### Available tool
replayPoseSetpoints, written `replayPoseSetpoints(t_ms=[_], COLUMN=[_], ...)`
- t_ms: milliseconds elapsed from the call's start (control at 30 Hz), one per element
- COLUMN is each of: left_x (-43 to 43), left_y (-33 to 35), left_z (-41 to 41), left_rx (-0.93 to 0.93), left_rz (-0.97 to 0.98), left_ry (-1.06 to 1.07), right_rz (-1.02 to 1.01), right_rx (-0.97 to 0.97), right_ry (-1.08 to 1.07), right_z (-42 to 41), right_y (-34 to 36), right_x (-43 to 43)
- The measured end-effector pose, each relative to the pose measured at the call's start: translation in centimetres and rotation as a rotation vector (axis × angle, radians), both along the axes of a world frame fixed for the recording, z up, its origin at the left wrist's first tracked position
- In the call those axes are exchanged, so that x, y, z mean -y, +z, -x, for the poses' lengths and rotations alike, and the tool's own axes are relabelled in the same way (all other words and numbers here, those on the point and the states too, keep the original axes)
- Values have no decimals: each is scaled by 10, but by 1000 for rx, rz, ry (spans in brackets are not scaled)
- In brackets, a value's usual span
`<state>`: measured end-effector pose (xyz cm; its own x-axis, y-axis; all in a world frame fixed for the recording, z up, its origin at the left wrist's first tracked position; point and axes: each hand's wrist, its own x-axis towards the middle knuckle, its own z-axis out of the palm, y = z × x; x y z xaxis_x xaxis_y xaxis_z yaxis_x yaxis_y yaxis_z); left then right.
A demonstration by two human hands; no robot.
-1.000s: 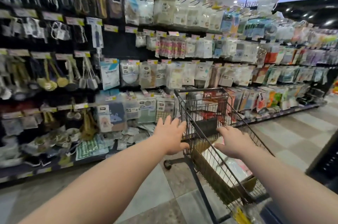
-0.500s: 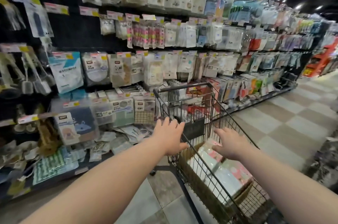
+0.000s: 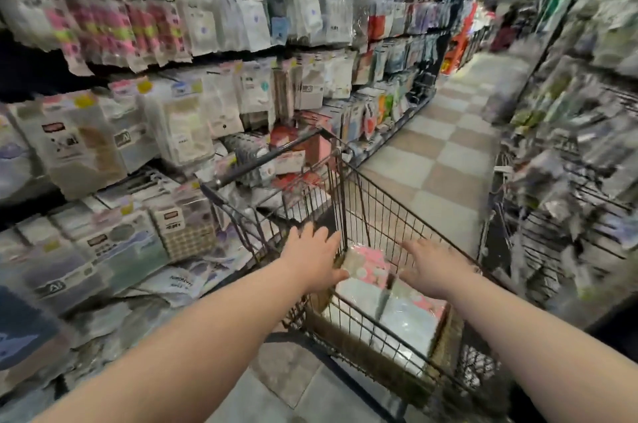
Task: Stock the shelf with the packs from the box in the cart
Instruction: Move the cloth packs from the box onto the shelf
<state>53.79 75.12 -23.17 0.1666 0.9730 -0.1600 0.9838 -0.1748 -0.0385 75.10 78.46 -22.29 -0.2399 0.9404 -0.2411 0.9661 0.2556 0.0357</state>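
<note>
A dark wire cart point(image 3: 390, 215) stands in the aisle in front of me, beside the left shelf point(image 3: 193, 118) of hanging packs. Inside the cart lies a brown cardboard box point(image 3: 447, 346) filled with flat packs point(image 3: 407, 319), pale blue and pink with dots. My left hand point(image 3: 312, 258) rests on the cart's near corner rim, fingers stretched out and thumb towards the box. Above the box's right side, my right hand point(image 3: 433, 267) has its fingers spread near the cart's right wall. Neither hand holds a pack.
The cart's handle bar point(image 3: 269, 156) points at the left shelf. Loose packs lie piled on the lowest shelf board point(image 3: 165, 284). A wire rack point(image 3: 569, 201) of goods stands close on the right. The checkered floor aisle point(image 3: 448, 146) runs ahead between them.
My view has swung right and down the aisle, with motion blur. The cart and box now sit closer below me. Both hands stay at the cart's rim, the right one further over the box.
</note>
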Motion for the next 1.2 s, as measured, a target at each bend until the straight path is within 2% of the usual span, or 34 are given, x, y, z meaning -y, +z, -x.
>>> replayPoseSetpoints(t_ms=[267,500,900,1200], left_x=[-66,-131,-275,-301], left_y=[-46,-88,-169,-269], left_z=[-10,-35,-82,-84], left_rx=[26,14,-18,35], left_rz=[111,178,389,672], left_ry=[-215,-321,-267,-85], right_rz=[137,190,437,641], right_rx=[10,-34,-126,-284], right_ry=[-231,-344,-433,-647], right_z=[-22,-52,-102,-124], right_y=[-42,-80,-184,-276], right_x=[-13,-63,-185,-200])
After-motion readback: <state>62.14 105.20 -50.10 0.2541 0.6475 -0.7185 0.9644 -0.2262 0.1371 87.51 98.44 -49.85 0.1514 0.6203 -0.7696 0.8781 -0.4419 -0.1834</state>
